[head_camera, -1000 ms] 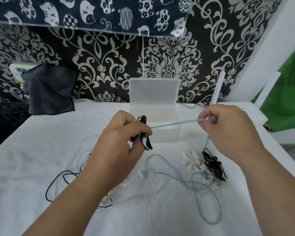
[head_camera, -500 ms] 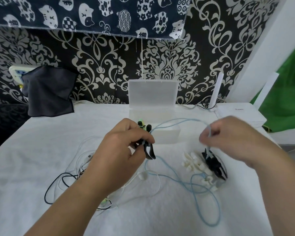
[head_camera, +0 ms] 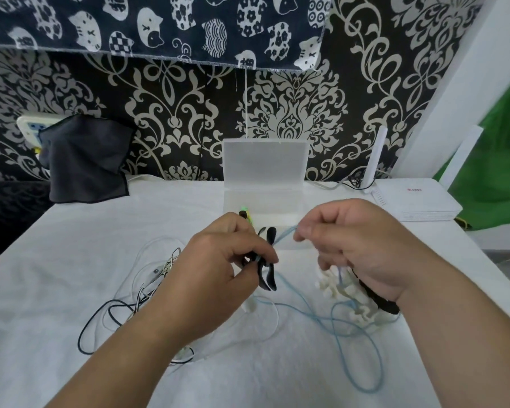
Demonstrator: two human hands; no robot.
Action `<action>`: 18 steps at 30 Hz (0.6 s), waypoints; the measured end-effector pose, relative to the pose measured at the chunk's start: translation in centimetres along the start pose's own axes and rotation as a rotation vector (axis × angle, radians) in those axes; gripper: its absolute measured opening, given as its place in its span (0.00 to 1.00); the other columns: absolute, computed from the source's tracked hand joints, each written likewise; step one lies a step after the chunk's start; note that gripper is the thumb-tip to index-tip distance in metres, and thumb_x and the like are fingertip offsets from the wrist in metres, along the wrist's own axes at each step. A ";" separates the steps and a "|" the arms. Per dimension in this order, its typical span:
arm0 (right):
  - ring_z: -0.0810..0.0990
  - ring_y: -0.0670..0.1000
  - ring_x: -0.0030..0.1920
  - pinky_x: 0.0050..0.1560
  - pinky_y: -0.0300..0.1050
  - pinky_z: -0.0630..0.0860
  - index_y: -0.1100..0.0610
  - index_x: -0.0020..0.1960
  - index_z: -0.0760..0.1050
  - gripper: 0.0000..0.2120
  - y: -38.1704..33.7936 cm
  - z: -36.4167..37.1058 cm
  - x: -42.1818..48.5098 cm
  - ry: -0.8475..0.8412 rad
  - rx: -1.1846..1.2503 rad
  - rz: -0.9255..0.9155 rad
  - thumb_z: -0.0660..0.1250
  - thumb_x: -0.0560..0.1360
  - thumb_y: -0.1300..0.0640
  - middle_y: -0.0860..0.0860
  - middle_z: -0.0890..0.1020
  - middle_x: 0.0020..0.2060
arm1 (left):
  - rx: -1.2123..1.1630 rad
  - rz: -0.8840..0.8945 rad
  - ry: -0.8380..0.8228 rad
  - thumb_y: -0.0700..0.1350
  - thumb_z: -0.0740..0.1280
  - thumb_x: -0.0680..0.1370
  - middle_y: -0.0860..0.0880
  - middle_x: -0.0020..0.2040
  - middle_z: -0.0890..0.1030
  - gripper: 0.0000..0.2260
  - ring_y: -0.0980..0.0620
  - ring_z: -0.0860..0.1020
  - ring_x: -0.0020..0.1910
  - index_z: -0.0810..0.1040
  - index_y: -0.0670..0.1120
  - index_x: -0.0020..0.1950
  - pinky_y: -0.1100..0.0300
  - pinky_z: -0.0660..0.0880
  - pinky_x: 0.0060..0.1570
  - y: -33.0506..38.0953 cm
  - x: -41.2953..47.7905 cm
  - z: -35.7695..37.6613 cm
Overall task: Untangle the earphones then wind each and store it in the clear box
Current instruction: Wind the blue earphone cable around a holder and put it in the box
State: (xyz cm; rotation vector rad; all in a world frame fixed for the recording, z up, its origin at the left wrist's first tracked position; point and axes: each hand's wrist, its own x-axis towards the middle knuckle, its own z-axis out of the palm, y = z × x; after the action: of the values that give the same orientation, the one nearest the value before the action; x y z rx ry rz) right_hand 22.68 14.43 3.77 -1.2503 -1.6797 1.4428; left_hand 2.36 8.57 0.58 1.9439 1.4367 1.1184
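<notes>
Light-blue earphone cable (head_camera: 286, 233) hangs above the white-clothed table's (head_camera: 71, 260) middle, pinched by the right hand (head_camera: 357, 248), left hand (head_camera: 218, 269) clamping its black plastic winder (head_camera: 268, 278); trailing slack could snag the white clip pile (head_camera: 333, 287).

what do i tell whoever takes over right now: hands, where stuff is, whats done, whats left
Left hand: grips a black cable winder.
Right hand: fingers pinch the blue earphone cable close to the winder; the rest of it lies in loose loops on the white cloth.
Clear box: open at the back of the table, lid upright; no wound earphones visible in it.
Black and white earphones: tangled, to the left.
Spare winders: piled under the right hand.
Done: blue set looks mostly pulled free.
Left: wind the blue set, box it, then untangle, wind and box the others.
</notes>
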 end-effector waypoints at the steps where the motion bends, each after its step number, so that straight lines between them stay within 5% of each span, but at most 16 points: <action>1: 0.64 0.45 0.23 0.33 0.45 0.68 0.61 0.41 0.81 0.08 0.0 0.0 0.1 0.042 0.046 -0.012 0.68 0.78 0.62 0.47 0.67 0.22 | -0.015 0.002 -0.022 0.31 0.71 0.73 0.56 0.46 0.76 0.19 0.52 0.80 0.43 0.85 0.57 0.44 0.59 0.77 0.39 0.1 0.0 0.0; 6: 0.65 0.41 0.24 0.34 0.42 0.63 0.55 0.39 0.82 0.10 1.2 1.3 1.1 0.165 -0.095 -0.060 0.68 0.79 0.56 0.41 0.70 0.21 | -0.157 -0.016 -0.093 0.29 0.70 0.73 0.55 0.45 0.77 0.19 0.53 0.80 0.44 0.87 0.54 0.45 0.64 0.77 0.45 1.0 0.1 0.0; 10: 0.65 0.48 0.28 0.34 0.46 0.63 0.52 0.39 0.82 0.12 1.8 1.7 1.3 0.159 -0.123 -0.010 0.68 0.79 0.51 0.48 0.68 0.26 | -0.307 -0.085 -0.074 0.27 0.69 0.72 0.53 0.45 0.81 0.20 0.54 0.81 0.41 0.83 0.53 0.44 0.68 0.75 0.40 1.3 0.1 -0.3; 14: 0.64 0.52 0.31 0.32 0.48 0.61 0.50 0.37 0.82 0.16 1.9 2.5 0.9 -0.041 -0.275 0.082 0.63 0.81 0.50 0.52 0.68 0.30 | -0.387 -0.158 0.129 0.27 0.71 0.71 0.46 0.44 0.82 0.18 0.46 0.83 0.43 0.78 0.52 0.43 0.62 0.78 0.40 1.0 0.3 -0.1; 18: 0.65 0.48 0.29 0.30 0.40 0.61 0.55 0.42 0.83 0.16 1.3 3.5 0.2 -0.291 -0.243 0.129 0.61 0.83 0.52 0.51 0.70 0.30 | -0.289 -0.196 0.259 0.28 0.72 0.70 0.56 0.41 0.81 0.16 0.56 0.81 0.45 0.77 0.50 0.44 0.67 0.77 0.37 0.7 0.6 -0.1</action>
State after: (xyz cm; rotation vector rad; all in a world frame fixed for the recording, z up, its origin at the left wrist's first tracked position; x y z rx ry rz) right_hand 19.86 13.14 1.67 -1.3493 -2.0508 1.5964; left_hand 2.69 8.87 1.35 1.4696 1.4637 1.4342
